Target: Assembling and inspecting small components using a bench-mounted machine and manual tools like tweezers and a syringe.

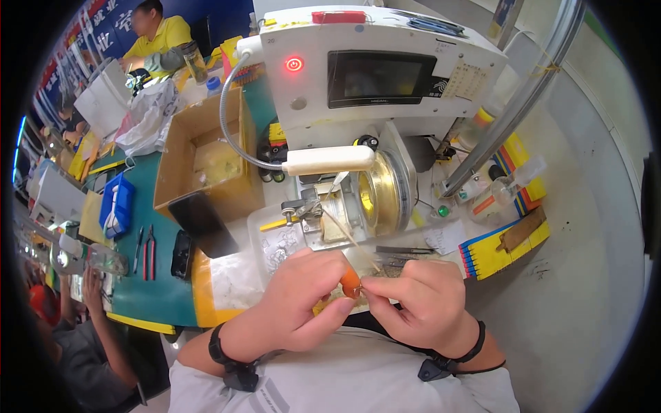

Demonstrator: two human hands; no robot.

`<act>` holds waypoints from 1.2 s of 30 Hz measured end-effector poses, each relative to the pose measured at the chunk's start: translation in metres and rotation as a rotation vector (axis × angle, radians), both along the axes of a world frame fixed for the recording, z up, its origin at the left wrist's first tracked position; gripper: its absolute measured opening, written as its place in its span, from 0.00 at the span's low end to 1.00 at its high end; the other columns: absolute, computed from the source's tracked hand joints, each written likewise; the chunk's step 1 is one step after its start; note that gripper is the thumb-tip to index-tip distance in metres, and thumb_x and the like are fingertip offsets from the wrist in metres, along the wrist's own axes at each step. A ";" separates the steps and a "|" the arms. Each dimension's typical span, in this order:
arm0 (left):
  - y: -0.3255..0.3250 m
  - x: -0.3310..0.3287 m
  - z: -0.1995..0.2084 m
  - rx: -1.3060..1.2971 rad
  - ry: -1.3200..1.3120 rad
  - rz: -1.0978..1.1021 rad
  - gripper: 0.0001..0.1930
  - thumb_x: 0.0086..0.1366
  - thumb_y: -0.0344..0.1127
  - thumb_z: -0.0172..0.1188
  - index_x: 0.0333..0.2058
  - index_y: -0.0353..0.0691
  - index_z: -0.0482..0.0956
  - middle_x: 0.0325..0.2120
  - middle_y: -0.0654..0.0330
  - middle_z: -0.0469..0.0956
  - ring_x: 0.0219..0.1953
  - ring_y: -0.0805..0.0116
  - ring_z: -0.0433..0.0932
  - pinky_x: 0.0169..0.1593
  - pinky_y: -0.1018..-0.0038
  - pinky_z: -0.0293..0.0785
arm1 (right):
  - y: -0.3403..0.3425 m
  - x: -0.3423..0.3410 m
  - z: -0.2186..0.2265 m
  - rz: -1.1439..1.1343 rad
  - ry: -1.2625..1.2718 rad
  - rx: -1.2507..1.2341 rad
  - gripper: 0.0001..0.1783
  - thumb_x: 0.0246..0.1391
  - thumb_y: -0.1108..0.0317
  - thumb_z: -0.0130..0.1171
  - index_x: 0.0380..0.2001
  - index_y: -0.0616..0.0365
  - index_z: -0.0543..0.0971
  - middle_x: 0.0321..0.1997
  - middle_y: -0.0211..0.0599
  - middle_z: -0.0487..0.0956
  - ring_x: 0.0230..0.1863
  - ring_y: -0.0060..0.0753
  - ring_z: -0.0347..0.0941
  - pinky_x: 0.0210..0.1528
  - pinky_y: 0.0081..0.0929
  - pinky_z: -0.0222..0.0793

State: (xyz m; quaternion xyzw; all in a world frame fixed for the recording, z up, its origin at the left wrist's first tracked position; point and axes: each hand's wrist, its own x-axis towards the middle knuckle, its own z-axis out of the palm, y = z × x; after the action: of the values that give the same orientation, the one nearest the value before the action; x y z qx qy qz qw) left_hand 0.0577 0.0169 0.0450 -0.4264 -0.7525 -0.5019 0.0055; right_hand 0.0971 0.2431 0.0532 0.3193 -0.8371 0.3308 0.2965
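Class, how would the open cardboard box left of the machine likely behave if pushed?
The cardboard box would probably be light for its size, given thin walls. Its flat sides suggest sliding rather than rolling. The open top may let walls flex.

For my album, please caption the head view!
Left hand and right hand meet at a tiny, unclear piece before a white, boxy machine with a shiny golden wheel.

Bright light glints on the golden wheel [387, 196]; edges bend, and the far left seems blurred.
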 end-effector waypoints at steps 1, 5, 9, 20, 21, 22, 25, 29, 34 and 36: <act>0.001 -0.001 0.002 -0.008 0.001 -0.006 0.07 0.63 0.33 0.65 0.33 0.40 0.75 0.27 0.58 0.74 0.27 0.56 0.71 0.34 0.62 0.60 | 0.001 0.000 0.000 -0.006 0.001 -0.008 0.16 0.43 0.74 0.76 0.39 0.51 0.87 0.21 0.26 0.69 0.17 0.28 0.67 0.18 0.28 0.60; 0.011 -0.001 0.010 -0.093 0.043 0.053 0.06 0.61 0.31 0.65 0.33 0.40 0.75 0.26 0.59 0.74 0.28 0.55 0.74 0.34 0.62 0.60 | 0.004 0.001 -0.001 -0.061 0.126 0.091 0.16 0.42 0.74 0.75 0.38 0.52 0.87 0.22 0.24 0.68 0.18 0.27 0.67 0.18 0.26 0.58; 0.016 -0.005 0.014 -0.119 0.158 0.060 0.08 0.58 0.28 0.67 0.33 0.41 0.75 0.25 0.60 0.74 0.27 0.55 0.75 0.33 0.63 0.61 | 0.013 0.003 -0.001 -0.065 0.099 0.102 0.16 0.44 0.73 0.74 0.40 0.52 0.86 0.25 0.25 0.70 0.23 0.29 0.69 0.24 0.28 0.60; 0.027 -0.008 0.016 -0.154 0.512 -0.003 0.16 0.50 0.31 0.74 0.33 0.46 0.75 0.34 0.65 0.81 0.26 0.66 0.73 0.30 0.68 0.59 | 0.024 0.019 -0.008 0.495 -0.971 -0.870 0.06 0.70 0.68 0.56 0.45 0.58 0.76 0.32 0.27 0.70 0.31 0.20 0.64 0.36 0.23 0.60; 0.028 -0.007 0.015 -0.171 0.539 0.002 0.16 0.49 0.31 0.75 0.33 0.46 0.75 0.35 0.66 0.81 0.26 0.67 0.73 0.31 0.69 0.59 | 0.026 0.023 -0.005 0.589 -1.257 -1.028 0.06 0.74 0.67 0.52 0.46 0.58 0.74 0.31 0.23 0.68 0.30 0.14 0.60 0.34 0.19 0.57; 0.029 -0.007 0.014 -0.176 0.539 -0.005 0.16 0.49 0.31 0.75 0.33 0.46 0.75 0.35 0.66 0.81 0.26 0.67 0.73 0.31 0.69 0.59 | 0.028 0.024 -0.005 0.589 -1.253 -1.037 0.06 0.74 0.67 0.52 0.46 0.58 0.74 0.31 0.23 0.68 0.30 0.14 0.60 0.34 0.19 0.57; 0.035 -0.006 0.010 -0.155 0.589 -0.014 0.15 0.51 0.30 0.70 0.36 0.46 0.74 0.34 0.64 0.81 0.23 0.66 0.68 0.30 0.67 0.57 | 0.035 0.023 -0.006 0.615 -1.346 -1.033 0.06 0.76 0.68 0.50 0.46 0.58 0.73 0.31 0.17 0.67 0.28 0.08 0.56 0.30 0.15 0.52; 0.046 -0.009 0.008 -0.202 0.646 -0.022 0.16 0.50 0.30 0.71 0.36 0.46 0.74 0.35 0.64 0.81 0.23 0.66 0.68 0.29 0.66 0.57 | 0.044 0.025 -0.017 0.631 -1.400 -1.150 0.07 0.76 0.66 0.53 0.45 0.58 0.74 0.30 0.16 0.67 0.26 0.06 0.54 0.27 0.15 0.48; 0.064 -0.012 0.001 -0.256 0.668 -0.087 0.17 0.49 0.30 0.71 0.36 0.45 0.74 0.35 0.64 0.81 0.23 0.65 0.69 0.30 0.66 0.58 | 0.060 0.029 -0.040 0.554 -1.401 -1.206 0.07 0.75 0.64 0.55 0.45 0.57 0.74 0.29 0.15 0.68 0.25 0.05 0.54 0.25 0.14 0.47; 0.071 -0.010 -0.004 -0.361 0.703 -0.078 0.17 0.48 0.30 0.71 0.35 0.44 0.74 0.36 0.63 0.82 0.25 0.64 0.71 0.31 0.65 0.60 | 0.067 0.030 -0.048 0.529 -1.414 -1.163 0.07 0.75 0.63 0.56 0.45 0.55 0.75 0.29 0.14 0.68 0.25 0.05 0.54 0.24 0.14 0.49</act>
State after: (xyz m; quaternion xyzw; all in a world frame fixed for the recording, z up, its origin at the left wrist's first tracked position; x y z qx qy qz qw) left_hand 0.0475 0.0877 0.0412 -0.5948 -0.7640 -0.1847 0.1688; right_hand 0.1268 0.3097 0.0055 0.0268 -0.4276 0.8682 -0.2504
